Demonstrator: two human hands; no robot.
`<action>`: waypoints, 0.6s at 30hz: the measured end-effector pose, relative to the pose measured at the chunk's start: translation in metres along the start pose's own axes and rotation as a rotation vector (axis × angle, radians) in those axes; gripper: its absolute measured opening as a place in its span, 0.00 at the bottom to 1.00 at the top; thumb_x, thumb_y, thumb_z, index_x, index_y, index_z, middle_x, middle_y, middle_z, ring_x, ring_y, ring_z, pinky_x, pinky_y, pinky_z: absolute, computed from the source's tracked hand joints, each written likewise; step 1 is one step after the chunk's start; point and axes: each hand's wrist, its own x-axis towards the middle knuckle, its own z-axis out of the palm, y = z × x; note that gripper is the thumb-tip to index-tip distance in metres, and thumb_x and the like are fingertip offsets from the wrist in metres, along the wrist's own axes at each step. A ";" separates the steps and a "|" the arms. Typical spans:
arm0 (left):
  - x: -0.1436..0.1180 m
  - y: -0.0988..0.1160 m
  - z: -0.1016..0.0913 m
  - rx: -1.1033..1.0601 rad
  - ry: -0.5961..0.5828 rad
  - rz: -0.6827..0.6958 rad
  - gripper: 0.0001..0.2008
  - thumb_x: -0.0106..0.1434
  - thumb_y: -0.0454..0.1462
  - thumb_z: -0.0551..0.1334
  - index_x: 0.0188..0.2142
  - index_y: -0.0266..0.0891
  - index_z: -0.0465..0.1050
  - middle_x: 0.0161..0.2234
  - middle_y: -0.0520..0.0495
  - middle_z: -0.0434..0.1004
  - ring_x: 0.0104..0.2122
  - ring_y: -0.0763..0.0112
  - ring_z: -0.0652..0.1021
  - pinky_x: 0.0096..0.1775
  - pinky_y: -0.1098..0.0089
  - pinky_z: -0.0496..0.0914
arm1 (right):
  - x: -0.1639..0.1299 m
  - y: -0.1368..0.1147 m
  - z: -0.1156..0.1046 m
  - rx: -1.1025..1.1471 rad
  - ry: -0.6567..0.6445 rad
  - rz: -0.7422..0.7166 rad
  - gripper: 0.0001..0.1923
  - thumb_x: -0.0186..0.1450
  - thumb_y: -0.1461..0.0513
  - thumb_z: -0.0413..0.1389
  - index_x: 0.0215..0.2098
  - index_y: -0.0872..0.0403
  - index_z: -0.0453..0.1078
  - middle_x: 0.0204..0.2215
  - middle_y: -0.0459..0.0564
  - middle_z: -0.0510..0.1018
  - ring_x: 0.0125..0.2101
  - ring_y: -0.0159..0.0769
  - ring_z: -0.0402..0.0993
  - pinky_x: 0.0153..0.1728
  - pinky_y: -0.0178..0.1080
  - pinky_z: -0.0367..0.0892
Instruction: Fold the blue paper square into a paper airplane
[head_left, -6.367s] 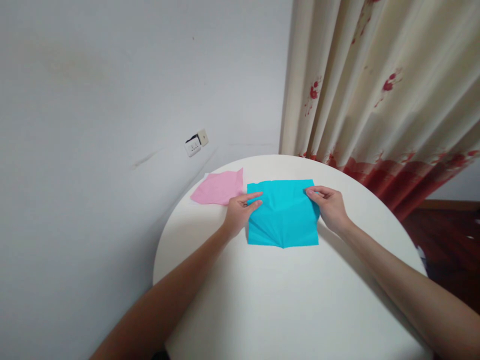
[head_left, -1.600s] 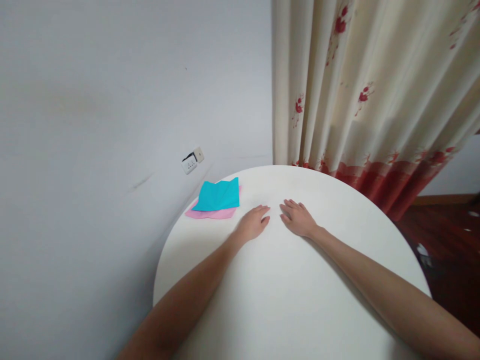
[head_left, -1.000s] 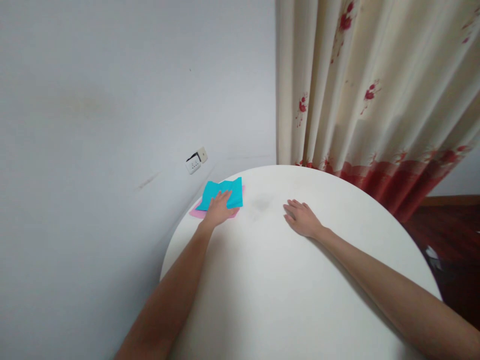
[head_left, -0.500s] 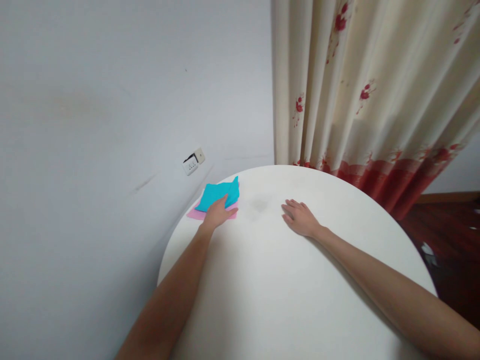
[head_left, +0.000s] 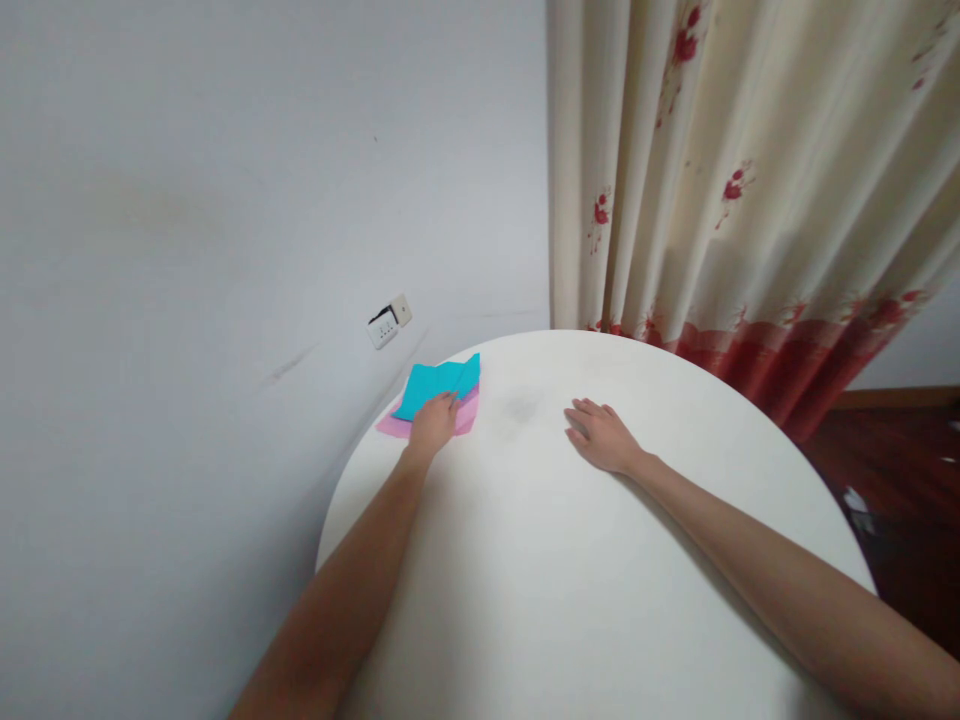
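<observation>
A creased blue sheet of paper [head_left: 429, 381] lies on top of a pink sheet [head_left: 466, 414] at the left far side of the round white table [head_left: 540, 560]. My left hand [head_left: 433, 424] is on the near edge of the blue sheet, thumb and fingertips closed together on it and partly covering both sheets. A darker purple strip shows between the two sheets by my fingertips. My right hand [head_left: 602, 436] rests palm down and flat on the tabletop, fingers extended, holding nothing.
A pale wall [head_left: 187, 300] with a socket [head_left: 383, 330] runs along the table's left side. Behind the table on the right hangs a cream curtain [head_left: 660, 200] with red flowers. Between my hands, a grey smudge [head_left: 521, 407] marks the tabletop.
My left thumb has moved in from its spread position to meet the fingers at the blue sheet's edge. The right hand stays where it was.
</observation>
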 end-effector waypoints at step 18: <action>-0.024 0.106 -0.041 -1.200 0.523 -0.055 0.25 0.67 0.58 0.58 0.26 0.41 0.63 0.20 0.56 0.61 0.22 0.74 0.66 0.25 0.73 0.61 | 0.010 0.016 0.011 0.433 0.270 0.131 0.20 0.67 0.59 0.51 0.55 0.54 0.73 0.57 0.59 0.77 0.59 0.47 0.70 0.62 0.50 0.59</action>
